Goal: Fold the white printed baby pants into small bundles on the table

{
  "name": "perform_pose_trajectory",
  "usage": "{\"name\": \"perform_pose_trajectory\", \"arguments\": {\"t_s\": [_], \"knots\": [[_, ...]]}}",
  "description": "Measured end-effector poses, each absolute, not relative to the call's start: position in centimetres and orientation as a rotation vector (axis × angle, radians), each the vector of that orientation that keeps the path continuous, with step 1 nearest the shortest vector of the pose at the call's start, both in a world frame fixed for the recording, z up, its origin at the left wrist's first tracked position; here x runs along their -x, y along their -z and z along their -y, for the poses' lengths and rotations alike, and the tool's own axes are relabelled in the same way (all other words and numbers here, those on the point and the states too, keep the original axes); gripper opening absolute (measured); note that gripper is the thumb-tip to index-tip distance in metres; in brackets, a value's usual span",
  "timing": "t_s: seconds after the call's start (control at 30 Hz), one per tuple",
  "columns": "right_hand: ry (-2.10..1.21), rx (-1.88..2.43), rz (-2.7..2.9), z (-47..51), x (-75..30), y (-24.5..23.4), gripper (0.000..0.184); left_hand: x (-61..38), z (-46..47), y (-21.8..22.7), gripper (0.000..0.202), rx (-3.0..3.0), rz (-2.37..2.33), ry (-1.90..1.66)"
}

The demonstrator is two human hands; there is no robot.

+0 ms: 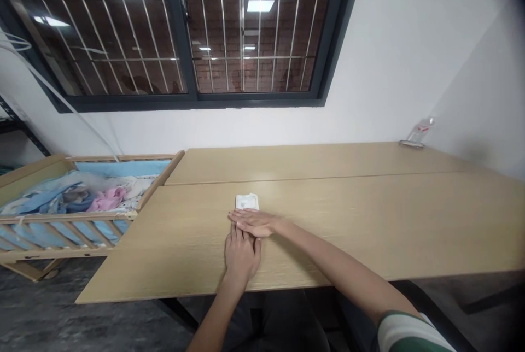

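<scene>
A small folded white cloth (247, 201) lies on the light wooden table (369, 215). My right hand (255, 222) lies flat across its near edge, fingers stretched out and pointing left. My left hand (241, 253) rests flat on the table just below, fingers extended forward with the tips tucked under the right hand. Neither hand grips anything.
A wooden baby crib (77, 204) with blue bedding and a pile of pink and white clothes stands against the table's left end. A plastic bottle (419, 133) lies at the far right by the wall. A barred window is above.
</scene>
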State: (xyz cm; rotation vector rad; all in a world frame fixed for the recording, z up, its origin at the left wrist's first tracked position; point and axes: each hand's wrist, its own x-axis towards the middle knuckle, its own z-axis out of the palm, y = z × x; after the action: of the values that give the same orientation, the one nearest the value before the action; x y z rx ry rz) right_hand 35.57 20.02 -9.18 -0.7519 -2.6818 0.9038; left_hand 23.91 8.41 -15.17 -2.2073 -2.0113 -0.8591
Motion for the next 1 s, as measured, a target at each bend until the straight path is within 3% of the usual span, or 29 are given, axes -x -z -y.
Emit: {"name": "perform_pose_trajectory", "arguments": {"t_s": [0.33, 0.67, 1.0], "knots": [[-0.794, 0.886, 2.658, -24.5, -36.2, 9.9, 0.052, -23.8, -8.4, 14.9, 0.063, 2.206, 2.037, 0.823], [-0.715, 1.016, 2.665, -28.8, -36.7, 11.4, 0.068, -23.6, -8.3, 14.8, 0.064, 2.228, 2.071, 0.808], [-0.703, 1.07, 2.636, -30.2, -36.9, 12.0, 0.068, -23.5, -8.2, 14.6, 0.063, 2.221, 2.025, 0.77]]}}
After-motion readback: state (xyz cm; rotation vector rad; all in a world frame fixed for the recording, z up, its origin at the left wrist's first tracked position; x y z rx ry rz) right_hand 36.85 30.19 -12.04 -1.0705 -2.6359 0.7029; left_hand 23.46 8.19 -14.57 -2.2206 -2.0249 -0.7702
